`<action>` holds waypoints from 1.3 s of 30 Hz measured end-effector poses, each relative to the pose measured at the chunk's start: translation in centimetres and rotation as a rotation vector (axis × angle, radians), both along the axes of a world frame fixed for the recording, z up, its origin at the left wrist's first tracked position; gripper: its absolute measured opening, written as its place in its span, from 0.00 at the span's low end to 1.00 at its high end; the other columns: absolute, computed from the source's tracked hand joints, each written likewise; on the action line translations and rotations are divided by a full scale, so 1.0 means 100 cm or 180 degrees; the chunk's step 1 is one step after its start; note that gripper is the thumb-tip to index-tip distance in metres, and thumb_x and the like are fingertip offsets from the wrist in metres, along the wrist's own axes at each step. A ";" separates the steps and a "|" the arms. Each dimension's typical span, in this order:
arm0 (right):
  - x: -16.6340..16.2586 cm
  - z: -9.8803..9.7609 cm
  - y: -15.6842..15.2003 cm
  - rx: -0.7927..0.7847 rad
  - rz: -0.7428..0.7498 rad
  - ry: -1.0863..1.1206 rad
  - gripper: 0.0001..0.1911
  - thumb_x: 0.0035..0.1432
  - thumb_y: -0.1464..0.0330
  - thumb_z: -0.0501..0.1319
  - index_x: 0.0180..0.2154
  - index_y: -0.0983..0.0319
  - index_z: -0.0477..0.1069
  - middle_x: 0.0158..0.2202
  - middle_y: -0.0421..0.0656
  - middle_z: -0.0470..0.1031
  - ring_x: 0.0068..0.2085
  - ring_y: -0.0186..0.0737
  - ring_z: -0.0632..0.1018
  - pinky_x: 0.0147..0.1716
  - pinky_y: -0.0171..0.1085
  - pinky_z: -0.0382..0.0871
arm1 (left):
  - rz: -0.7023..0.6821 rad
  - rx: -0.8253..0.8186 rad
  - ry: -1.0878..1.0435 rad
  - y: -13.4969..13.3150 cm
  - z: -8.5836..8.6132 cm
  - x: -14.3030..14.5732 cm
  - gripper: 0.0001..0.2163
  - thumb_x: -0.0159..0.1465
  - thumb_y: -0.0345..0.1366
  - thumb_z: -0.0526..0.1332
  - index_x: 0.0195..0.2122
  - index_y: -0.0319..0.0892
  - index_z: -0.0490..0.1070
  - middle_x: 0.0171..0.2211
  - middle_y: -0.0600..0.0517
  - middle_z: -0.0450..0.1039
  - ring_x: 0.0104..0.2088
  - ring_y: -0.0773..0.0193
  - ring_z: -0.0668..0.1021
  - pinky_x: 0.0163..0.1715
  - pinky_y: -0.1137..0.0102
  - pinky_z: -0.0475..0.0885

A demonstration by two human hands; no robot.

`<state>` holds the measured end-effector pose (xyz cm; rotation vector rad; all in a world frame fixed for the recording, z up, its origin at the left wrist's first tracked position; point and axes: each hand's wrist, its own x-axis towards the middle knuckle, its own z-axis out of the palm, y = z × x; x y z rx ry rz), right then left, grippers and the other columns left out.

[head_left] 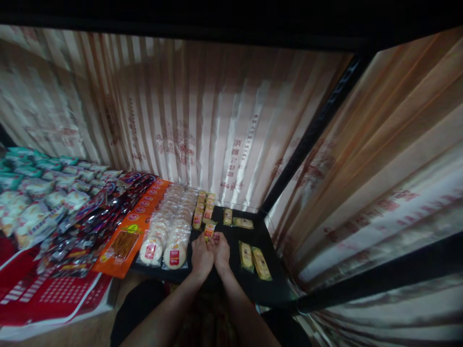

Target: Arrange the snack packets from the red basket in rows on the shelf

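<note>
My left hand (201, 257) and my right hand (221, 250) are side by side over the black shelf (269, 284), fingers curled. Together they pinch a small yellow and red snack packet (210, 229) at the near end of a row of similar small packets (203, 207). Just left of my left hand lie two rows of round pale cakes in clear wrappers with red labels (170, 226). To the right of my right hand two yellow packets (254, 260) lie loose on the black surface, with two more (237, 220) farther back.
Orange flat packs (133, 226), dark wrapped snacks (90, 226) and white-green packets (39, 188) fill the shelf to the left. A red printed sheet (50, 294) lies at the near left. Striped curtains hang behind and to the right, and black shelf bars (314, 130) cross the right side.
</note>
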<state>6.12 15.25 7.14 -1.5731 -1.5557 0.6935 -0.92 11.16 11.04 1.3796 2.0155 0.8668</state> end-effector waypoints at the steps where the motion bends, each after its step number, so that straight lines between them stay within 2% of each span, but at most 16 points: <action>1: -0.001 0.000 0.004 -0.0007 0.0009 -0.0014 0.05 0.50 0.68 0.54 0.31 0.60 0.66 0.30 0.44 0.75 0.31 0.37 0.75 0.31 0.34 0.68 | 0.0008 0.0030 -0.0063 0.004 0.000 0.000 0.20 0.62 0.34 0.46 0.54 0.36 0.62 0.55 0.44 0.64 0.55 0.57 0.65 0.55 0.66 0.58; 7: -0.006 -0.003 0.019 -0.0034 -0.0021 0.0015 0.09 0.51 0.67 0.52 0.35 0.61 0.66 0.34 0.45 0.74 0.32 0.38 0.76 0.31 0.34 0.67 | 0.0017 0.0048 -0.0131 0.024 -0.001 0.000 0.21 0.63 0.36 0.45 0.55 0.32 0.61 0.55 0.42 0.64 0.55 0.57 0.65 0.56 0.66 0.58; 12: -0.008 -0.002 0.027 -0.0074 -0.0044 -0.0137 0.11 0.51 0.67 0.51 0.37 0.61 0.66 0.35 0.44 0.74 0.33 0.38 0.75 0.31 0.33 0.66 | 0.0056 0.0072 -0.0099 0.035 -0.006 0.000 0.21 0.62 0.35 0.45 0.55 0.34 0.61 0.57 0.43 0.62 0.58 0.58 0.62 0.58 0.66 0.54; 15: -0.009 0.002 0.028 -0.0138 -0.0014 -0.0317 0.10 0.52 0.66 0.51 0.36 0.60 0.66 0.35 0.42 0.74 0.34 0.38 0.75 0.31 0.33 0.66 | 0.0022 0.0127 -0.0199 0.034 -0.007 0.000 0.20 0.63 0.35 0.45 0.54 0.35 0.62 0.58 0.44 0.59 0.60 0.60 0.59 0.59 0.69 0.53; 17: -0.011 0.004 0.027 -0.0165 -0.0029 -0.0426 0.09 0.52 0.65 0.51 0.36 0.59 0.66 0.35 0.42 0.74 0.34 0.38 0.75 0.31 0.33 0.65 | 0.0011 0.0181 -0.0242 0.031 -0.007 0.000 0.20 0.63 0.36 0.44 0.53 0.34 0.63 0.59 0.43 0.57 0.58 0.60 0.62 0.58 0.71 0.55; 20: -0.013 0.005 0.025 -0.0164 -0.0045 -0.0525 0.10 0.53 0.65 0.51 0.36 0.59 0.66 0.37 0.43 0.73 0.34 0.38 0.75 0.31 0.33 0.65 | -0.0020 0.0280 -0.0235 0.027 -0.006 -0.001 0.20 0.63 0.36 0.44 0.52 0.35 0.65 0.56 0.42 0.61 0.54 0.62 0.67 0.54 0.73 0.59; 27: -0.013 0.001 0.022 -0.0119 0.0069 -0.0628 0.11 0.52 0.70 0.50 0.37 0.60 0.68 0.36 0.43 0.71 0.35 0.38 0.74 0.34 0.33 0.66 | -0.0171 0.0327 -0.0017 0.029 -0.011 -0.002 0.20 0.62 0.32 0.44 0.52 0.34 0.65 0.55 0.44 0.64 0.56 0.60 0.64 0.58 0.68 0.56; 34: -0.001 -0.004 0.007 0.0212 0.0116 0.0074 0.14 0.50 0.69 0.51 0.38 0.63 0.69 0.37 0.46 0.70 0.36 0.38 0.74 0.37 0.35 0.69 | -0.0247 0.0453 0.0079 0.009 -0.005 0.000 0.20 0.63 0.35 0.44 0.49 0.33 0.68 0.52 0.43 0.67 0.52 0.58 0.67 0.55 0.66 0.59; 39: 0.006 -0.008 -0.032 0.0249 0.0053 0.0405 0.15 0.52 0.66 0.51 0.39 0.64 0.69 0.37 0.47 0.71 0.33 0.36 0.74 0.33 0.35 0.69 | -0.0390 0.0685 0.0017 -0.022 -0.011 0.004 0.16 0.61 0.31 0.46 0.44 0.38 0.70 0.44 0.46 0.72 0.46 0.60 0.70 0.50 0.64 0.64</action>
